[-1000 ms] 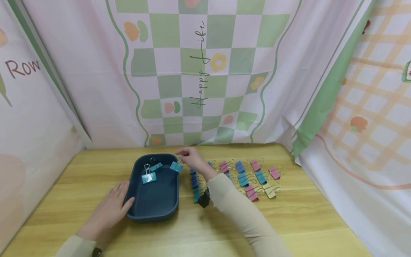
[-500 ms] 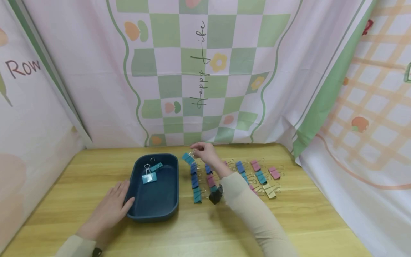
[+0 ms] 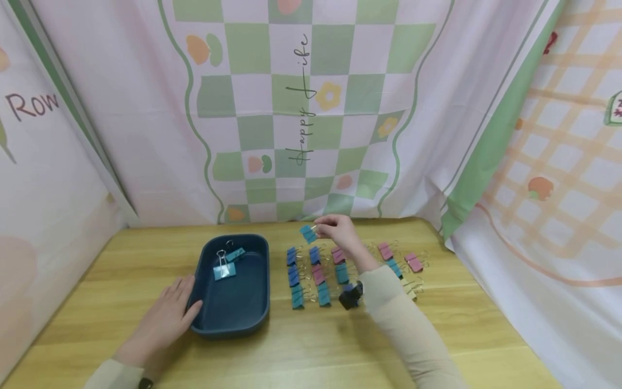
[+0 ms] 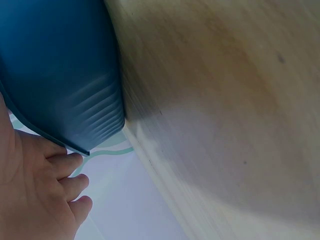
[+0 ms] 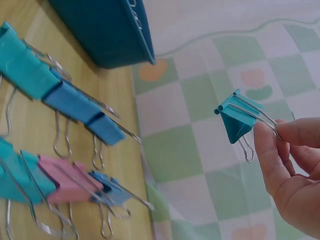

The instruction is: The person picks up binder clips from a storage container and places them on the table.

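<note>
A teal binder clip point(image 5: 239, 119) hangs from my right hand point(image 3: 340, 233), whose thumb and finger pinch one of its wire handles. In the head view that hand is held above the back of the clip rows, the forearm covering part of them. My left hand point(image 3: 167, 310) lies against the left side of a dark blue tray point(image 3: 266, 292), fingers straight along its rim. Inside the tray are a shiny light blue binder clip point(image 3: 224, 271) and a teal binder clip point(image 3: 236, 254), both near its back left. The left wrist view shows the left fingers point(image 4: 75, 186) by the rim.
Right of the tray, several blue, teal, pink and yellow binder clips stand in rows, among them a pink clip point(image 3: 318, 274) and a blue clip point(image 3: 293, 275). The wooden table point(image 3: 272, 356) ends at a printed curtain point(image 3: 160, 135) behind.
My right hand has moved right, from the tray's back right corner to above the clip rows, carrying the teal binder clip with it. The left hand has stayed on the tray.
</note>
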The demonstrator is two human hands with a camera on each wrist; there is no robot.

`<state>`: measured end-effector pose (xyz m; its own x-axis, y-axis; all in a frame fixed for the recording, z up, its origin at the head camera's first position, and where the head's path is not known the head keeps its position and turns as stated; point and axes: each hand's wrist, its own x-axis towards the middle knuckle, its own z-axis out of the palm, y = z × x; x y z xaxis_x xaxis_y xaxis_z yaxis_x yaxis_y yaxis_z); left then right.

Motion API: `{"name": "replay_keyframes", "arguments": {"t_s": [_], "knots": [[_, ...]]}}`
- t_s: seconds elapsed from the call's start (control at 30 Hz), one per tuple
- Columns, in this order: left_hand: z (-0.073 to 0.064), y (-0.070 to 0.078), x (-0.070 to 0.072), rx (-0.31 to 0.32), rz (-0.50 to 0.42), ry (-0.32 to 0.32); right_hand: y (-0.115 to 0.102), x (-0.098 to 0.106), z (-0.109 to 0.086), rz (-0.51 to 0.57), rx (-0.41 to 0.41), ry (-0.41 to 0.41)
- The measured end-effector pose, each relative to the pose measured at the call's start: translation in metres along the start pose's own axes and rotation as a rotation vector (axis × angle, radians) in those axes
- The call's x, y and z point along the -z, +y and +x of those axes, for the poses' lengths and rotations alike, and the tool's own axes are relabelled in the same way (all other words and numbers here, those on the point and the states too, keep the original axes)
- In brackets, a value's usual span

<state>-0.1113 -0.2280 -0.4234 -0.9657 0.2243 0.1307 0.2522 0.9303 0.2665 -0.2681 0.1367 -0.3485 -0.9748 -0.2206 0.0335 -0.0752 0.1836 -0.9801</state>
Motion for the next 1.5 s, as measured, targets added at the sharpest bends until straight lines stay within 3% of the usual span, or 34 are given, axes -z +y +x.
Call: {"name": "replay_keyframes", "arguments": {"t_s": [0.33, 0.57, 0.83, 1.5], "knots": [[0.000, 0.000, -0.001, 0.005, -0.001, 0.005, -0.001, 0.039, -0.010, 0.040, -0.005, 0.062], [0.000, 0.000, -0.001, 0.011, -0.005, -0.005, 0.009, 0.068, -0.017, 0.041, 0.046, 0.104], [0.000, 0.000, -0.001, 0.022, -0.013, -0.017, 0.015, 0.102, -0.034, -0.010, 0.048, 0.177], [0.000, 0.000, -0.001, 0.025, -0.012, -0.031, 0.053, 0.188, -0.078, 0.031, 0.003, 0.276]]}}
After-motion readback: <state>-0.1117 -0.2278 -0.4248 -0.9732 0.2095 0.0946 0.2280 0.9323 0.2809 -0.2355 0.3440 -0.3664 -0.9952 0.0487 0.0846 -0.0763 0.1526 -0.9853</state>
